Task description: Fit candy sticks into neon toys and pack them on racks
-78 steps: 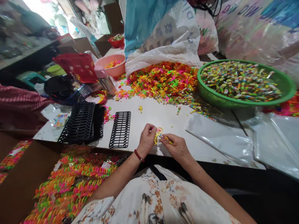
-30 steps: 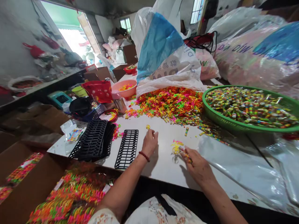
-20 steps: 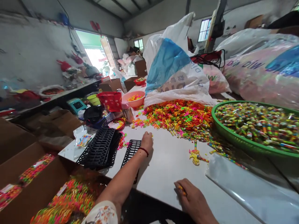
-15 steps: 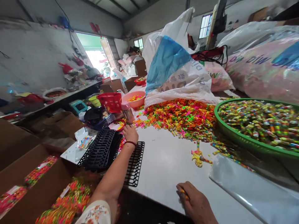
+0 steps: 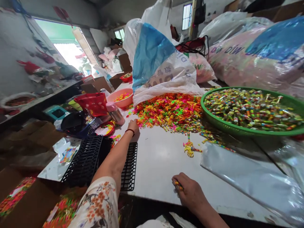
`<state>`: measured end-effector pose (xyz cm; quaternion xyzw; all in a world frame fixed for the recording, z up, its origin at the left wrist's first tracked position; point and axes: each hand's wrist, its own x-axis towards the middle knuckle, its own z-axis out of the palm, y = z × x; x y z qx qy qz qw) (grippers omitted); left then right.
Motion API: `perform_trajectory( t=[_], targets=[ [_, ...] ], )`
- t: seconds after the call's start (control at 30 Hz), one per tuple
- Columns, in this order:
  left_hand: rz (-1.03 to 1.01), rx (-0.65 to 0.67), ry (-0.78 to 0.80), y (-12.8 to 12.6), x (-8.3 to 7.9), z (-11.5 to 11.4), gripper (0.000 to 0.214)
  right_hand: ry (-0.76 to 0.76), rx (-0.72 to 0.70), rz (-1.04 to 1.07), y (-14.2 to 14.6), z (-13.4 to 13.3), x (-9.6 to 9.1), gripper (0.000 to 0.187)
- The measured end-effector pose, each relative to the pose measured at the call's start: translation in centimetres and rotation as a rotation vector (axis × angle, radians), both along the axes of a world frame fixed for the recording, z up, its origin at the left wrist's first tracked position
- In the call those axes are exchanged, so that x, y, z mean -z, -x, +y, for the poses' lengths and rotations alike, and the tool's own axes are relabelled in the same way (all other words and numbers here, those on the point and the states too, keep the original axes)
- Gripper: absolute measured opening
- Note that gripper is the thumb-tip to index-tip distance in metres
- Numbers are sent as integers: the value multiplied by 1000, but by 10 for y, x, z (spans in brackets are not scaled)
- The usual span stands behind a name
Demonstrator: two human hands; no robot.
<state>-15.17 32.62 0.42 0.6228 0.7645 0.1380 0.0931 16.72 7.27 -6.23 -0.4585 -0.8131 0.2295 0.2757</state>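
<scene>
My left hand [image 5: 133,126] reaches across the table to the left edge of a heap of bright plastic pieces [image 5: 169,110] in orange, pink, yellow and green. Its fingers are bunched together at the nearest pieces, and what they pinch, if anything, is hidden. Near the front edge of the table my right hand [image 5: 188,190] is closed around a small striped candy stick [image 5: 178,185], whose yellow-orange end shows at the fingers. Beyond it lie a few yellow pieces [image 5: 189,150] with striped sticks. A black plastic grid [image 5: 130,166] lies under my left forearm.
A green basket [image 5: 237,129] of wrapped striped sticks stands at the right, with clear plastic bags [image 5: 239,174] before it. A large white-and-blue sack [image 5: 163,60] rises behind the heap. A pink-lidded bottle [image 5: 115,114], pink bowl [image 5: 121,103] and black grids [image 5: 83,158] stand left.
My left hand has moved from beside the bottle and small tray to the left edge of the heap. The view has turned right. My right hand keeps its grip on the candy stick.
</scene>
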Motion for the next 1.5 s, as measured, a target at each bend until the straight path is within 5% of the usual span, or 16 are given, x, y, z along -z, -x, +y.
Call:
perform_trajectory(
  t=[0.17,0.37,0.6,0.77,0.93,1.13,1.4,1.5],
  targets=[
    [-455,23,-18,-43,12,-26,31,28,-10,-6,0,0,-2,25],
    [-941,-33,-50,-70,2,-70,25,25,8,42,0,0,2,23],
    [-1337,-101,64,-94,-2,-125,22,233,251,249,2,4,-9,22],
    [-1436,-144,61,-105,10,-162,23,522,310,707,3,12,-16,35],
    [-1523,-29,21,-111,13,-194,22,821,313,1054,-1,11,-31,42],
    [-1774,-47,153,-119,11,-218,21,854,286,1085,-7,2,-42,40],
    [-1631,-46,-12,-137,19,-234,49,717,141,860,5,-13,-47,35],
    [-1704,-98,79,-138,16,-235,44,669,111,716,6,-14,-46,36]
  ],
)
